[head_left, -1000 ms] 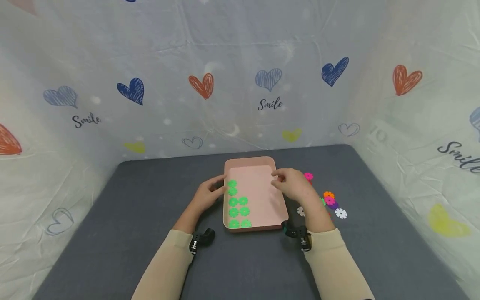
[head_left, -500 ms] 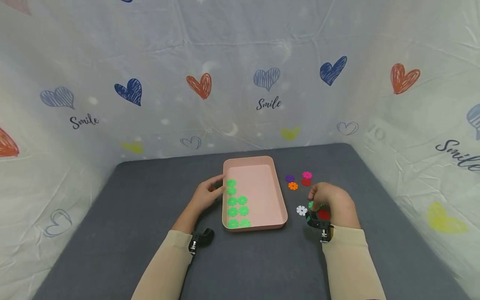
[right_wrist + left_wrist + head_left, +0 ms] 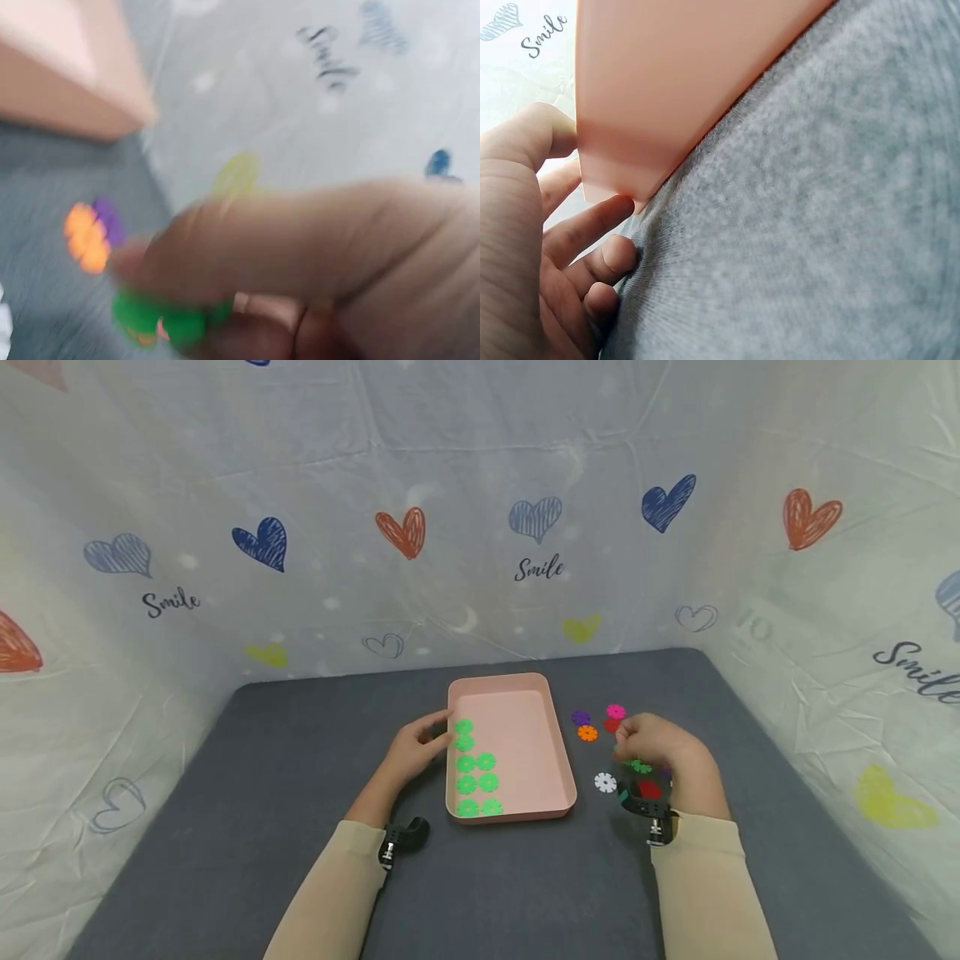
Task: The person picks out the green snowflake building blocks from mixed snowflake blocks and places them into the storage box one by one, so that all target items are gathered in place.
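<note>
In the head view, a pink tray [image 3: 531, 743] holds several green interlocking snowflake discs [image 3: 487, 782] along its left side. My left hand [image 3: 412, 750] rests against the tray's left wall, fingers loosely spread; its fingertips [image 3: 622, 206] touch the low end of the wall in the left wrist view. My right hand [image 3: 656, 743] is to the right of the tray, over the loose discs. In the blurred right wrist view, its thumb and fingers pinch a green snowflake disc [image 3: 161, 319], hidden behind the hand in the head view.
Purple [image 3: 581, 717], orange [image 3: 587, 733] and pink discs [image 3: 616, 712] lie right of the tray, with a red disc [image 3: 611, 725] beside them. Nearer are a white disc [image 3: 605, 782] and another red disc [image 3: 649, 789]. A heart-printed sheet [image 3: 465, 568] hangs behind the dark table.
My right hand moved from the tray's right edge to the loose discs, then lifted slightly with a green disc in its fingers. My left hand stays at the tray.
</note>
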Demonstrator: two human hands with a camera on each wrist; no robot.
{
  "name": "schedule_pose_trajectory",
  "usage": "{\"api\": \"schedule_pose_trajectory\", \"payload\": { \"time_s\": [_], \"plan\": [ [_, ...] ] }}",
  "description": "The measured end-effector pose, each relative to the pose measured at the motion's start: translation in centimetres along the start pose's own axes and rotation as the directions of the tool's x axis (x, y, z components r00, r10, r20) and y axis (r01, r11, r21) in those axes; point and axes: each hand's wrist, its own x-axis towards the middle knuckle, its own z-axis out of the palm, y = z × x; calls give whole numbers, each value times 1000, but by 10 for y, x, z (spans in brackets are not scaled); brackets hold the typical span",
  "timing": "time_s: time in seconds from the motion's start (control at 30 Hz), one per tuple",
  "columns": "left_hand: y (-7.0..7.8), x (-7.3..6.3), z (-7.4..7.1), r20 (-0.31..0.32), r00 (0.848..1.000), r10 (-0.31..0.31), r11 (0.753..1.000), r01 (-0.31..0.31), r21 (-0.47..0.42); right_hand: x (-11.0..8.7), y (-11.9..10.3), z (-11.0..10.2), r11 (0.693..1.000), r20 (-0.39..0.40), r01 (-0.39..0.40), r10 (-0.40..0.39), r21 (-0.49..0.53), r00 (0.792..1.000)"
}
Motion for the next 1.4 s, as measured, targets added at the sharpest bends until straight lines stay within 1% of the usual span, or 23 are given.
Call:
{"api": "schedule_pose_trajectory", "payload": {
  "time_s": [0.13,0.2,0.27,0.33,0.4,0.5,0.53,0.57,0.63,0.73,0.77,0.9,1.0,1.07,1.2,1.3,1.4],
  "plan": [
    [0,-1,-1,6,1000,10,1000,-10,-12,-2,-23,-3,993,-74,95,-90,67,993],
    [1,-1,-1,6,1000,15,1000,-15,-19,2,-36,0,985,-107,131,-120,108,987],
    [1,-1,-2,11,1000,18,1000,-18,-22,9,-49,8,975,-121,176,-160,133,980],
    [1,-2,-1,17,1000,20,1000,-19,-21,19,-62,19,957,-107,231,-215,176,971],
    [0,-2,-1,22,1000,19,1000,-19,-21,28,-74,31,935,-68,275,-266,226,962],
    [0,-2,-2,25,999,22,1000,-22,-18,45,-91,50,913,-12,295,-304,283,953],
    [0,-2,-2,24,999,24,1000,-23,-18,50,-96,57,913,0,295,-308,282,951],
    [0,-2,-2,23,999,23,1000,-22,-19,56,-100,63,918,8,292,-305,268,952],
    [-1,-2,-3,24,999,23,999,-22,-23,67,-107,77,937,5,286,-293,199,956],
    [-2,-1,-2,28,999,21,999,-20,-38,82,-111,96,963,-22,264,-263,51,964],
    [-3,-1,-2,31,999,20,999,-19,-41,85,-111,102,967,-35,255,-255,5,966],
    [-3,0,-2,36,999,25,998,-23,-54,94,-115,115,962,-65,238,-248,-135,967],
    [-1,0,-2,38,999,25,999,-24,-49,96,-119,117,951,-64,218,-237,-220,969],
    [0,0,-2,41,999,26,999,-24,-46,96,-121,117,944,-55,193,-215,-269,975],
    [0,0,-2,43,999,29,999,-28,-39,96,-122,117,925,-24,175,-194,-337,981],
    [-1,1,-2,36,999,32,999,-30,-36,95,-121,117,921,10,189,-197,-340,980],
    [-2,0,-2,28,999,29,999,-28,-41,91,-123,112,924,38,205,-204,-323,978]
  ]
}}
